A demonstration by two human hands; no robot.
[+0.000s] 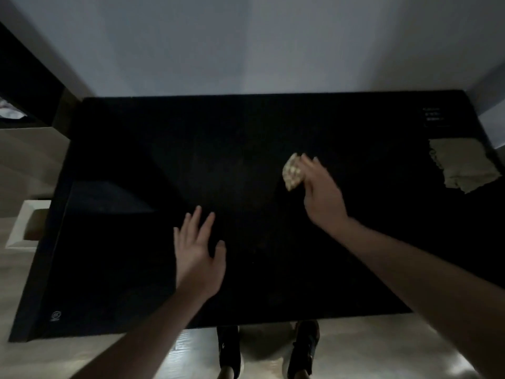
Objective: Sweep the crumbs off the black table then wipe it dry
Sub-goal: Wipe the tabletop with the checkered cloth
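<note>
The black table (123,269) fills the middle of the head view. My right hand (322,192) holds a small yellowish checkered sponge (293,171) against the tabletop, right of centre; its fingers are curled round the sponge's right side. My left hand (198,253) lies flat on the table near the front, fingers straight and spread, holding nothing. The picture is dim and I cannot make out any crumbs on the dark surface.
A pale folded cloth (461,168) lies at the table's right edge. A white bin or box (27,228) stands on the floor left of the table. A wall runs behind the far edge. My dark shoes (229,348) show below the front edge.
</note>
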